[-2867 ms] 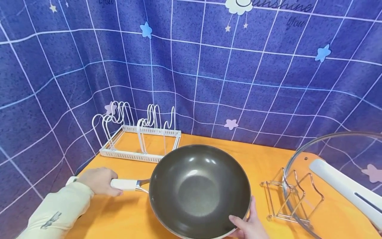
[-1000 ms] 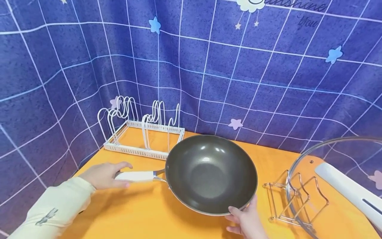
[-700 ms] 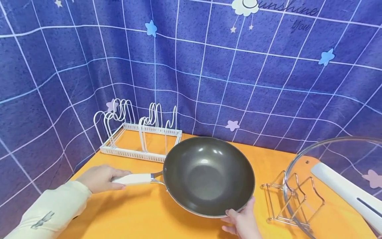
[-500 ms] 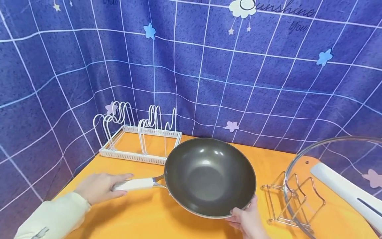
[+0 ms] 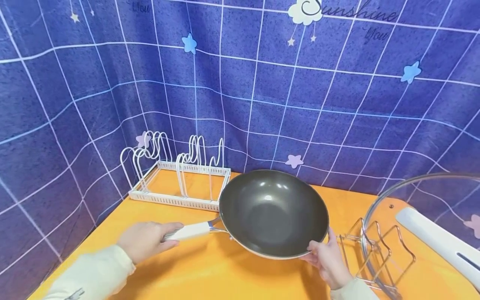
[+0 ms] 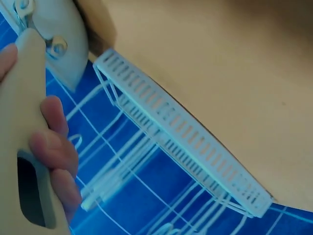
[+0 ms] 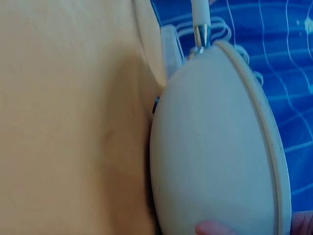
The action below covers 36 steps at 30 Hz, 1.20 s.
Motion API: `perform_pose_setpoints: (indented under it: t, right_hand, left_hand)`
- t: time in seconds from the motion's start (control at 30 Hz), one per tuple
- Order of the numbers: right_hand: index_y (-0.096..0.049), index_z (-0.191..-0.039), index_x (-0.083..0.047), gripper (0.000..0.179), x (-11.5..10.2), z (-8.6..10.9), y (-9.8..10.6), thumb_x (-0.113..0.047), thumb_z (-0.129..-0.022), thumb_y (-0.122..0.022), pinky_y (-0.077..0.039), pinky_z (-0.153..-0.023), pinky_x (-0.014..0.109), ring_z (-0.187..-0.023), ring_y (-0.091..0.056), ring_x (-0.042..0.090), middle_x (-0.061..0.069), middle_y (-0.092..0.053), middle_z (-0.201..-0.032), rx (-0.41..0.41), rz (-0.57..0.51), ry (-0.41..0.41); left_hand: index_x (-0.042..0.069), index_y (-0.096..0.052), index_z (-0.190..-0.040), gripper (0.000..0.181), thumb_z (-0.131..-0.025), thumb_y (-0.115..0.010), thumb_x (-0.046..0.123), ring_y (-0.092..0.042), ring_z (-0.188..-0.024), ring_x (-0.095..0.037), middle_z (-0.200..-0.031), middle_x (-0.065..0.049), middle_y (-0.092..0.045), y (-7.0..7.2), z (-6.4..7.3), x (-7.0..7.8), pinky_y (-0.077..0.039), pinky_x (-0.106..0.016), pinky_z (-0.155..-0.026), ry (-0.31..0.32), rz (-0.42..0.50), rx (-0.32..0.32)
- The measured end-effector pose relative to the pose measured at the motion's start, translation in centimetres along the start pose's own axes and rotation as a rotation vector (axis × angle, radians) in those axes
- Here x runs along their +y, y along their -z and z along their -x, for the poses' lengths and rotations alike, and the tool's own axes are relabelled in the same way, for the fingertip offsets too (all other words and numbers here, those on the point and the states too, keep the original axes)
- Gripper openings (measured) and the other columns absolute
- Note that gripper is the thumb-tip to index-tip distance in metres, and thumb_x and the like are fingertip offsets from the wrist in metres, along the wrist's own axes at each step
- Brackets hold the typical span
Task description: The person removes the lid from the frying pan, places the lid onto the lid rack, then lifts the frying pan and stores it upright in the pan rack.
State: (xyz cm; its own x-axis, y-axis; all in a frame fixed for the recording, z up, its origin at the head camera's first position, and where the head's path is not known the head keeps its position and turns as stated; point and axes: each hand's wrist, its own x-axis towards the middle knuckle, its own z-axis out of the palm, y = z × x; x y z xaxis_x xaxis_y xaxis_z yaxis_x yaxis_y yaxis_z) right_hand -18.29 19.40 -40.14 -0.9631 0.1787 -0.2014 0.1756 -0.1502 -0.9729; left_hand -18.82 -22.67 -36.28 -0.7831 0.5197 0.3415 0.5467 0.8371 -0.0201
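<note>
A wok (image 5: pixel 275 208) with a dark inside and a pale outer wall is held tilted, its inside facing up and toward the head camera. My left hand (image 5: pixel 148 239) grips its white handle (image 5: pixel 191 231); in the left wrist view the fingers (image 6: pixel 56 147) curl round that handle from one side. On the opposite side my right hand (image 5: pixel 326 256) holds the near right rim, thumb over the edge and the other fingers partly hidden beneath. The right wrist view shows the wok's pale outside (image 7: pixel 215 132) over the table, a fingertip (image 7: pixel 212 227) against it.
Behind the handle, a white rack (image 5: pixel 176 202) with upright wire dividers stands at the back left of the orange table (image 5: pixel 210 283). A copper-coloured wire rack (image 5: pixel 401 239) at the right bears a glass lid with a white handle (image 5: pixel 431 237). A blue grid-patterned curtain (image 5: pixel 262 112) hangs behind.
The wok has moved right and a little toward the back, its handle now slanting up toward the bowl. Both hands have shifted right with it.
</note>
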Motion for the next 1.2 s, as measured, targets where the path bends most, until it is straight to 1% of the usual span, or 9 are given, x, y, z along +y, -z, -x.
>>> perform_pose_setpoints:
  t: [0.17, 0.37, 0.63, 0.7, 0.87, 1.03, 1.07, 1.13, 1.2]
  right_hand:
    - [0.011, -0.152, -0.011, 0.098, -0.3, -1.7, 0.6, 0.016, -0.073, -0.04, -0.058, -0.057, 0.038, -0.055, -0.067, 0.025, 0.017, -0.063, -0.088, 0.018, -0.014, -0.006]
    - [0.006, -0.153, -0.012, 0.096, -0.2, -3.0, 1.3, 0.015, -0.073, -0.04, -0.058, -0.056, 0.037, -0.052, -0.066, 0.023, 0.018, -0.058, -0.094, 0.02, 0.029, -0.005]
    - [0.009, -0.153, -0.014, 0.095, -0.3, -3.4, 1.7, 0.011, -0.078, -0.042, -0.058, -0.061, 0.037, -0.058, -0.068, 0.024, 0.04, -0.039, -0.125, -0.036, 0.104, 0.003]
    - [0.009, -0.153, -0.014, 0.093, -0.4, -3.4, 1.6, 0.008, -0.079, -0.044, -0.057, -0.066, 0.036, -0.063, -0.068, 0.023, 0.038, -0.037, -0.13, -0.042, 0.131, 0.005]
    - [0.014, -0.151, -0.012, 0.092, -0.1, -2.5, 1.3, 0.001, -0.083, -0.047, -0.054, -0.073, 0.039, -0.087, -0.066, 0.031, 0.036, -0.046, -0.125, -0.015, 0.177, 0.015]
    - [0.033, -0.141, -0.006, 0.1, 0.6, -0.9, -0.5, -0.005, -0.086, -0.05, -0.055, -0.066, 0.039, -0.126, -0.038, 0.049, 0.041, -0.025, -0.141, -0.04, 0.161, 0.012]
    - [0.031, -0.141, -0.005, 0.098, 0.8, -0.6, -0.9, -0.006, -0.086, -0.051, -0.055, -0.063, 0.039, -0.127, -0.034, 0.053, 0.042, -0.022, -0.142, -0.048, 0.157, 0.019]
    - [0.022, -0.141, -0.007, 0.093, 1.0, -0.2, -1.7, -0.006, -0.086, -0.052, -0.054, -0.058, 0.036, -0.113, -0.047, 0.05, 0.038, -0.027, -0.14, -0.033, 0.141, 0.018]
    - [0.013, -0.14, -0.011, 0.085, 1.2, 0.1, -2.1, -0.004, -0.085, -0.051, -0.055, -0.054, 0.037, -0.096, -0.059, 0.042, 0.033, -0.033, -0.135, -0.021, 0.112, 0.02]
  left_hand:
    - [0.01, -0.057, -0.118, 0.049, -0.08, -0.074, 0.037, -0.047, -0.046, -0.005, -0.06, 0.009, -0.053, -0.4, -0.4, 1.2, -0.041, -0.026, -0.04, 0.016, -0.012, 0.025]
    - [0.008, -0.05, -0.12, 0.054, -0.08, -0.074, 0.037, -0.039, -0.042, -0.004, -0.055, 0.011, -0.044, -0.9, -0.9, 2.2, -0.035, -0.025, -0.037, 0.111, 0.021, -0.028]
    - [0.008, -0.05, -0.12, 0.057, -0.079, -0.075, 0.039, -0.04, -0.043, -0.011, -0.053, 0.007, -0.043, -0.9, -1.3, 2.9, -0.034, -0.03, -0.037, 0.306, 0.13, -0.105]
    - [0.01, -0.053, -0.119, 0.053, -0.079, -0.075, 0.037, -0.043, -0.047, -0.013, -0.056, 0.006, -0.047, -0.7, -1.4, 2.8, -0.037, -0.032, -0.04, 0.326, 0.163, -0.126]
    - [0.009, -0.06, -0.116, 0.047, -0.081, -0.072, 0.037, -0.048, -0.059, -0.014, -0.067, 0.006, -0.052, -0.2, -1.8, 2.2, -0.043, -0.036, -0.049, 0.286, 0.199, -0.202]
    - [-0.001, -0.055, -0.129, 0.061, -0.085, -0.067, 0.041, -0.059, -0.081, -0.016, -0.092, -0.002, -0.066, -0.2, -1.8, 0.0, -0.051, -0.039, -0.069, 0.132, 0.392, -0.311]
    - [-0.003, -0.053, -0.131, 0.063, -0.086, -0.066, 0.039, -0.059, -0.085, -0.016, -0.098, -0.004, -0.067, -0.3, -1.7, -0.5, -0.051, -0.038, -0.073, 0.099, 0.465, -0.329]
    - [-0.009, -0.049, -0.131, 0.061, -0.088, -0.067, 0.03, -0.06, -0.086, -0.014, -0.102, -0.009, -0.066, -0.3, -1.5, -1.1, -0.051, -0.033, -0.073, 0.062, 0.619, -0.366]
    - [-0.011, -0.053, -0.127, 0.055, -0.084, -0.071, 0.02, -0.057, -0.082, -0.008, -0.099, -0.007, -0.067, -0.6, -1.3, -1.2, -0.051, -0.028, -0.071, 0.049, 0.662, -0.339]
